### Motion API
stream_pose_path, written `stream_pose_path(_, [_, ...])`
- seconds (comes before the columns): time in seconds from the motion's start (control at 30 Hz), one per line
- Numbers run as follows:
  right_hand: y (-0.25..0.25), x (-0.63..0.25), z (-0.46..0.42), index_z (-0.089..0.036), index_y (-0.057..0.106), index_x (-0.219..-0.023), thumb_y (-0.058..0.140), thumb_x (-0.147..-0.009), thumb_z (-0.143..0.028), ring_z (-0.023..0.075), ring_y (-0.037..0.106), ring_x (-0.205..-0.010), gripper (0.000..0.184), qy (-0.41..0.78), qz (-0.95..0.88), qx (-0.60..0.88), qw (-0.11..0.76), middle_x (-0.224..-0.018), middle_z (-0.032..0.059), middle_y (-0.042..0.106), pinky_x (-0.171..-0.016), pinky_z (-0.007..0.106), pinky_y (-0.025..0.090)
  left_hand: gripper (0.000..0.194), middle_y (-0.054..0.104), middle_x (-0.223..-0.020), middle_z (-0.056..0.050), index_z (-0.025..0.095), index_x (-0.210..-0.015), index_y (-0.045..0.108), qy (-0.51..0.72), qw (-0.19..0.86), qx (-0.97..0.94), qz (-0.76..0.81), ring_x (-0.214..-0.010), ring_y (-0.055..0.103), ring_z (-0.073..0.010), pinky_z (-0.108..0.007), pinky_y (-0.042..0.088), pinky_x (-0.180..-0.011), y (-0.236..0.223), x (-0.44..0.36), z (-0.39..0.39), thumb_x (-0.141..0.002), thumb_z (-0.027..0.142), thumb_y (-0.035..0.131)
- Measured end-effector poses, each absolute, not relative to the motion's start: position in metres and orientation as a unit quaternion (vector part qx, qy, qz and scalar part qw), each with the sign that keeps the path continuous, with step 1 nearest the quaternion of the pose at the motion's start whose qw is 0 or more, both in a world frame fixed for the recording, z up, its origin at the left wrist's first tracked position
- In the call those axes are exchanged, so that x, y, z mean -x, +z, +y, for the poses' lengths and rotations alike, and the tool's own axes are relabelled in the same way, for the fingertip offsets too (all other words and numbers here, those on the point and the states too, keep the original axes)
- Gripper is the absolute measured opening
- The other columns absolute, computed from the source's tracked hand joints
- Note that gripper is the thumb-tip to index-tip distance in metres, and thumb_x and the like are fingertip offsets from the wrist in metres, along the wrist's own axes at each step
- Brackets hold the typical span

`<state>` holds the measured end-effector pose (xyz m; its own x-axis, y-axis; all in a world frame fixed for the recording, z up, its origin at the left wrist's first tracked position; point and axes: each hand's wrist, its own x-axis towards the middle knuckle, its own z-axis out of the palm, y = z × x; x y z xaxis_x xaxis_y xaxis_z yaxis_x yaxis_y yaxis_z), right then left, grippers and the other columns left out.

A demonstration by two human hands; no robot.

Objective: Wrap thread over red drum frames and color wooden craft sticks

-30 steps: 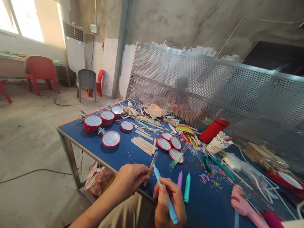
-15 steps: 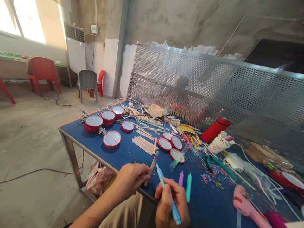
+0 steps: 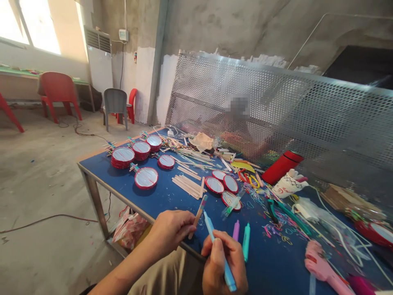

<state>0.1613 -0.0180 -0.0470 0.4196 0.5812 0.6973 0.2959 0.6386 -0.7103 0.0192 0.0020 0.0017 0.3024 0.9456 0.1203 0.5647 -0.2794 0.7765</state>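
Note:
Near the table's front edge, my left hand [image 3: 176, 227] pinches a wooden craft stick [image 3: 200, 209] whose upper end is coloured in teal and purple bands. My right hand [image 3: 225, 258] grips a light blue marker [image 3: 209, 225] like a pen, its tip up close beside the stick. Whether tip and stick touch I cannot tell. Just right of that hand lie a purple marker [image 3: 236, 230] and a teal marker [image 3: 246, 241]. Bare craft sticks [image 3: 187, 186] lie in a row beyond my hands.
Small red-rimmed round banjo shapes [image 3: 146, 178] sit at the left, some stacked; red-rimmed discs [image 3: 215, 185] lie mid-table. Rightward are pliers [image 3: 272, 211], a red bottle [image 3: 282, 167], a paper cup [image 3: 288, 184] and a pink glue gun [image 3: 319, 262]. A perforated metal panel [image 3: 276, 106] stands behind.
The whole view has shifted slightly. Both hands keep their holds on the stick and the blue marker, with the marker tip staying near the stick's coloured end.

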Motion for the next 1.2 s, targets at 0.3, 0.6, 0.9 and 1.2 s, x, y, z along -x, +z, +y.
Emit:
stream_pose_path(0.3, [-0.0447,-0.1609,-0.0183,-0.014,0.068,-0.092,0.061,-0.093,-0.026,0.0102,0.058,-0.051,0.013,0.097,-0.531,0.404,0.738,-0.069,0.0006,0.064,-0.049,0.022,0.047,0.024,0.066,-0.069,0.003,0.019,-0.076,0.065,0.298,0.320,-0.738,0.514,-0.048,0.051,-0.0076,-0.016,0.038,-0.052,0.0058,-0.0202,0.0002,-0.093,0.024,0.050])
stream_pose_path(0.6, [-0.0450,-0.1621,-0.0182,-0.014,0.067,-0.096,0.060,-0.094,-0.021,0.0087,0.056,-0.048,0.010,0.133,-0.541,0.366,0.745,-0.066,-0.0023,0.061,-0.048,0.021,0.046,0.023,0.066,-0.070,0.004,0.018,-0.078,0.065,0.300,0.321,-0.737,0.513,-0.046,0.051,-0.0065,-0.015,0.037,-0.049,0.0089,-0.0208,-0.0013,-0.095,0.023,0.051])
stream_pose_path(0.9, [-0.0498,-0.1636,-0.0175,-0.014,0.069,-0.096,0.062,-0.093,-0.022,0.0106,0.061,-0.052,0.010,0.116,-0.547,0.378,0.738,-0.072,0.0013,0.067,-0.050,0.022,0.049,0.019,0.060,-0.066,0.006,0.017,-0.078,0.064,0.309,0.316,-0.740,0.506,-0.044,0.050,-0.0053,-0.015,0.036,-0.049,0.0078,-0.0210,-0.0022,-0.094,0.019,0.054])
stream_pose_path(1.2, [-0.0515,-0.1655,-0.0175,-0.016,0.069,-0.095,0.062,-0.093,-0.028,0.0135,0.064,-0.057,0.014,0.096,-0.550,0.409,0.721,-0.073,0.0022,0.069,-0.051,0.023,0.050,0.020,0.060,-0.065,0.006,0.018,-0.077,0.064,0.313,0.305,-0.742,0.508,-0.045,0.049,-0.0059,-0.016,0.036,-0.052,0.0065,-0.0214,-0.0022,-0.093,0.018,0.054])
